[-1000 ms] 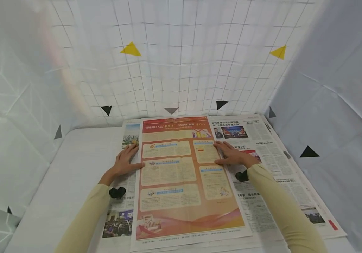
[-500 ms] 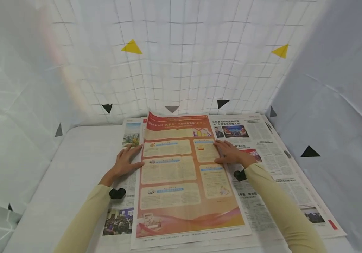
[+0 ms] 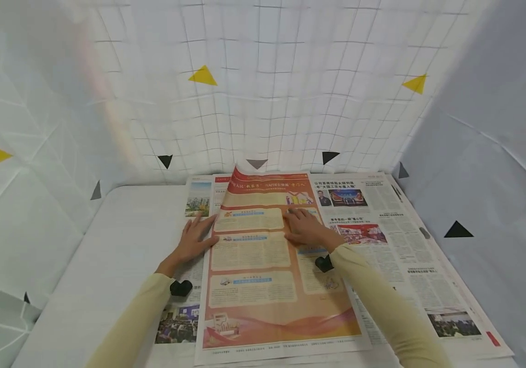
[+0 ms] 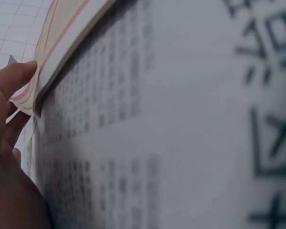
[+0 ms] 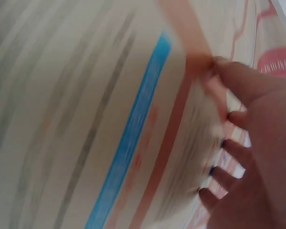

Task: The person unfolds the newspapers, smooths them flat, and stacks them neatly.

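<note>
A folded newspaper with an orange-and-red printed page lies on top of other newspaper sheets, its upper left corner raised and curled. My left hand is at its left edge, thumb and fingers spread, with fingertips right at the paper's border. In the left wrist view, the thumb meets the thick folded edge, with the other fingers below it. My right hand rests on the orange page, right of its middle, fingers extended. The right wrist view has the fingertips along the bowed paper surface, somewhat blurred.
Black-and-white newspaper sheets with photos spread underneath and out to the right. They lie on a white table. A white gridded sheet hangs behind, with pale cloth walls at the sides and yellow and black triangle markers.
My right hand has slid left from the page's right edge onto its surface. The upper left corner has lifted and curled inward. The left hand stays at the left edge.
</note>
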The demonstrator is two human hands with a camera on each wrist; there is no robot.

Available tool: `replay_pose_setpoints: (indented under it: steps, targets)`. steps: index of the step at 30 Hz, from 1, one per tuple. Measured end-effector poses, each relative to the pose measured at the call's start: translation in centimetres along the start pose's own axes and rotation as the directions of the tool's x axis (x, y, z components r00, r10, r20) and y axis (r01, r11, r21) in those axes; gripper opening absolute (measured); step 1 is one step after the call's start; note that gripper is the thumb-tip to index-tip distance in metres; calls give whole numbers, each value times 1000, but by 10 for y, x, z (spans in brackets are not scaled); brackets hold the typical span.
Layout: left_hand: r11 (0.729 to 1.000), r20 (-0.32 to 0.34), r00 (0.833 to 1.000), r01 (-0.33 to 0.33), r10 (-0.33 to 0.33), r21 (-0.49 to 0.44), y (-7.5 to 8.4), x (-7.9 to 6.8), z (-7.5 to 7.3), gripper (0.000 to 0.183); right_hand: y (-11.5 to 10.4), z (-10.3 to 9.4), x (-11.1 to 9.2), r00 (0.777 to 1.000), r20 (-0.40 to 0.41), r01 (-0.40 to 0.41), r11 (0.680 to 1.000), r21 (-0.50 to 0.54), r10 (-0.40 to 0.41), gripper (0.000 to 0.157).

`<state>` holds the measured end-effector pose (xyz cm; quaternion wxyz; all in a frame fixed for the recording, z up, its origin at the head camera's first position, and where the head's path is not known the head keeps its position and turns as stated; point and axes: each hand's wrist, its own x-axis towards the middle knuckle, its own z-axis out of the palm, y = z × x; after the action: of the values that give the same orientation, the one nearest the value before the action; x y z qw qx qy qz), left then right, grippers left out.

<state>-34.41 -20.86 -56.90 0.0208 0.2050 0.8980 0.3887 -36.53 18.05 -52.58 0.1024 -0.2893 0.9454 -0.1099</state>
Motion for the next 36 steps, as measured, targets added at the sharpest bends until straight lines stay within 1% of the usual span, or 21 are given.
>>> replay_pose_setpoints:
  steps: [4,6,8,11,14,16,18,21,24,26,28,32,34,36]
  targets:
    - [1000,12,1000,-21,21,-21,2,-2,2,69,-24,3,20,998,-37,58,998,22,-57,54]
    - [999,18,999,-32,32,-20,4,-2,3,69,-37,6,32,994,-78,84,996,31,-82,47]
    - [999,26,999,-41,42,-24,6,-2,6,68,-49,9,43,988,-127,88,996,29,-84,40]
    - [998,30,998,-54,55,-34,7,-1,8,68,-69,10,59,980,-195,54,995,81,-38,29]
    - [997,32,998,-60,62,-53,9,0,9,68,-87,10,69,973,-229,7,989,151,29,24]
    - [997,34,997,-66,67,-40,9,0,9,69,-97,12,75,968,-245,-22,986,166,63,24]
    - [997,37,997,-72,73,-27,10,-1,8,69,-106,14,79,959,-270,-49,987,156,90,25]
    - [997,39,996,-79,80,-12,11,-1,8,70,-116,18,83,936,-332,-81,988,134,121,29]
    - [997,45,996,-73,74,-23,12,-2,7,71,-125,19,87,912,-383,-88,983,164,145,34]
    - [997,60,996,-71,73,-32,12,-2,6,71,-130,18,91,901,-395,-104,974,202,178,37]
    - [997,79,994,-74,77,-38,12,-2,5,72,-133,17,94,888,-397,-146,961,237,232,36]
    - [996,103,991,-77,80,-34,13,-1,6,70,-136,17,98,867,-387,-237,942,237,315,31]
    - [997,98,993,-66,71,-48,13,-1,6,64,-137,17,99,860,-390,-256,939,229,330,29]
    - [997,63,996,-59,63,-54,11,-3,5,55,-138,17,99,856,-401,-255,942,219,325,28]
